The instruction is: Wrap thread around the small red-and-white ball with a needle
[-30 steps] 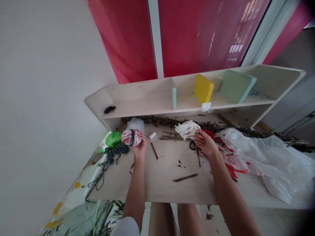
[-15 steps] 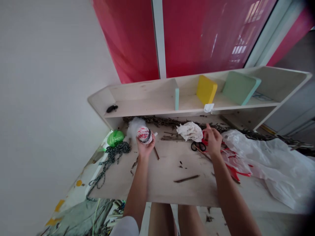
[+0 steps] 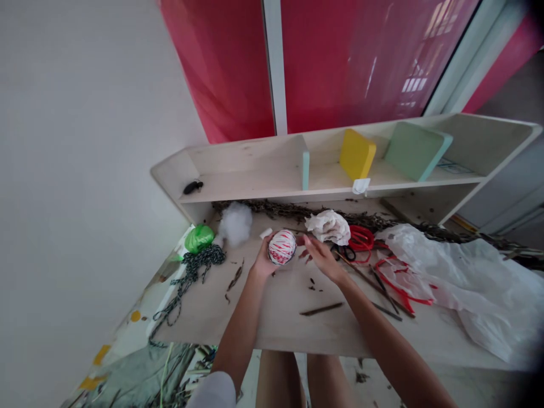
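Observation:
My left hand [image 3: 264, 259] is wrapped around a ball [image 3: 282, 247] wound with white and red strands, holding it above the desk. Just to its right is my right hand [image 3: 322, 256], fingers apart and pointing toward the ball, with nothing visible in them. Behind that hand lies a crumpled piece of white paper [image 3: 328, 227]. Black-handled scissors [image 3: 349, 253] lie partly under the paper, beside a coil of red cord [image 3: 361, 238]. A tuft of white stuffing [image 3: 236, 223] sits behind my left hand.
A green bundle [image 3: 199, 238] and dark patterned rope [image 3: 199, 266] lie at the desk's left. Clear plastic bags [image 3: 471, 277] cover the right side. Thin sticks [image 3: 322, 309] are scattered about. Dry twigs [image 3: 276, 209] line the back beneath a shelf [image 3: 250, 184] with a yellow divider [image 3: 357, 154].
My left hand has carried the ball to the right, away from the stuffing. My right hand has moved left from the red cord toward the ball, uncovering the cord coil.

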{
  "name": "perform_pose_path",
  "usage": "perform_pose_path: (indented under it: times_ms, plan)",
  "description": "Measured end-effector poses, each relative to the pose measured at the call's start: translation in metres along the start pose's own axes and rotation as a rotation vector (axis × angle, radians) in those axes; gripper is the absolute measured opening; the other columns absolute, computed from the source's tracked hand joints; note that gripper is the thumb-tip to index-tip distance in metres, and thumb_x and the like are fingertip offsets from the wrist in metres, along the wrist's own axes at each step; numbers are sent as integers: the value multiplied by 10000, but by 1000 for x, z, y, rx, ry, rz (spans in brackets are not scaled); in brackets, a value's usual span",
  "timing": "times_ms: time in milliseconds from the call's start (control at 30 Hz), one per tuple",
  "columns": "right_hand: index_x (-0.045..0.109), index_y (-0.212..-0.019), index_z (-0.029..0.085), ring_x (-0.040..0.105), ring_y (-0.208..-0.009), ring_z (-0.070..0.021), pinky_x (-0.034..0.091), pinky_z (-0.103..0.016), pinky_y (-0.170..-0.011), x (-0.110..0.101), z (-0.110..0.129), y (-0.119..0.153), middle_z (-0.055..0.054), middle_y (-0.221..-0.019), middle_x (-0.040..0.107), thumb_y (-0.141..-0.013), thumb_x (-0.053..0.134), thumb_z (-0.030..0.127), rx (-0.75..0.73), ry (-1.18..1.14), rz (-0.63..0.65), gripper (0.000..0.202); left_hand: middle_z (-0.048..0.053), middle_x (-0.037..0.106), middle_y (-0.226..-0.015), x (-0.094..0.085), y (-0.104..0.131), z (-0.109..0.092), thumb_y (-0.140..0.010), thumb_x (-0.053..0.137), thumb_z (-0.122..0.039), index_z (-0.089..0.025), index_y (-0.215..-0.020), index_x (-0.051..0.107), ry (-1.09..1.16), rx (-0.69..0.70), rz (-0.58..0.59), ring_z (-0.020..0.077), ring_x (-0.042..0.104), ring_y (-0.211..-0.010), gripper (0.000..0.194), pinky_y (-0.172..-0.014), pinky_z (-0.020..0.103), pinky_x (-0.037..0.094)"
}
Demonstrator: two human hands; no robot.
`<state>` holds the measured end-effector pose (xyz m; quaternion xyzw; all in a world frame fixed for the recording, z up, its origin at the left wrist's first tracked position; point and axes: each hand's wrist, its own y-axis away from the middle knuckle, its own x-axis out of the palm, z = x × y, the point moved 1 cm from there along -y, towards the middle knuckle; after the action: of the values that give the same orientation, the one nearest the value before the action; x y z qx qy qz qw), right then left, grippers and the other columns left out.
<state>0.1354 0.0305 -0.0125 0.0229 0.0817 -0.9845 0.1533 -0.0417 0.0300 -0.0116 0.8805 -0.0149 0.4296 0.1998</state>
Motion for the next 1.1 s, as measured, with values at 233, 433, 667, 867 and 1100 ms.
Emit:
perform_pose_path:
  times_ms: [233,433,667,867,1100]
  plan:
    - [643,-740,145,320,-462,-75,265,-235,-465,-13,10,2,45,-497,407,-769,547,635,50,34,139,501,28,719,-859,2,-10,-4,-866,511,-396,-190,-994,654,100,133,-106,153,669,-783,281,-752,292,526]
    - [695,-756,140,391,-504,-95,281,-241,-497,-14,6,3,11,-553,503,-819,520,577,-36,263,168,475,44,713,-970,2,-18,-4,-917,464,-389,-182,-1124,626,73,248,-167,133,659,-844,335,-814,259,514]
    - [700,-703,210,574,-660,-166,381,-271,-603,7,-4,13,-73,-738,675,-899,477,387,-190,741,181,346,29,692,-974,1,-22,9,-791,668,-343,-193,-1034,631,-111,437,-198,125,640,-869,287,-808,241,493]
    - [624,-629,194,418,-509,-116,304,-263,-506,7,13,13,-7,-559,529,-837,552,497,-165,277,133,374,21,674,-871,4,-20,17,-519,827,-134,-163,-911,668,-479,624,-272,154,613,-864,424,-872,268,443]
    - [581,-638,182,199,-412,-53,179,-231,-416,-25,21,3,90,-427,287,-711,686,501,68,-359,-49,344,73,684,-990,11,-7,18,-477,855,-174,-185,-1009,689,-778,390,72,225,618,-943,558,-910,335,442]
